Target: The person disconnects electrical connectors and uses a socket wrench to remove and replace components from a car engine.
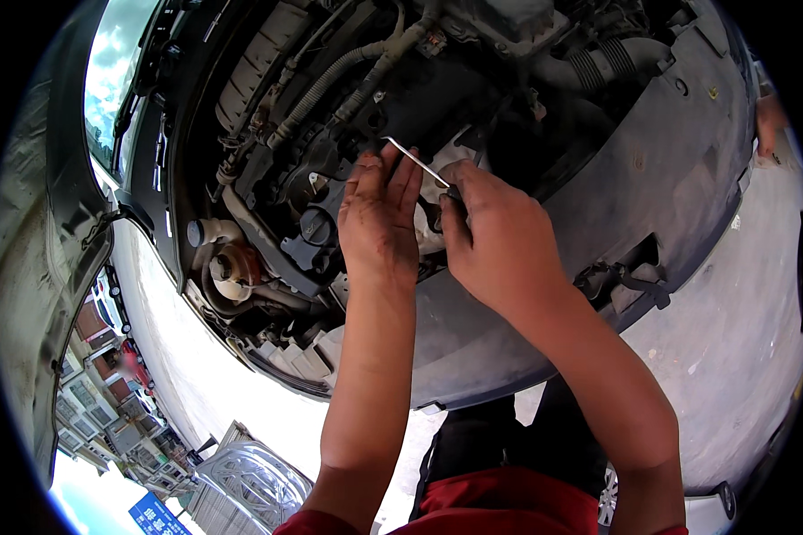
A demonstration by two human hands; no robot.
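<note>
Your right hand (500,214) has a closed grip on the thin metal tool (417,160), held over the engine (419,100); your left hand (379,223) is open beside its shaft. Whether the tip engages anything, so what's left, I can't tell. The black cap (316,226) looks seated; the corrugated hose (343,68) crowds the far side.

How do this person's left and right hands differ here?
The left hand shows its palm, fingers loosely extended; the right hand shows its back, fingers curled. The right hand grips one end of a thin metal tool; the left hand is near its other end. Both hands are bare.
</note>
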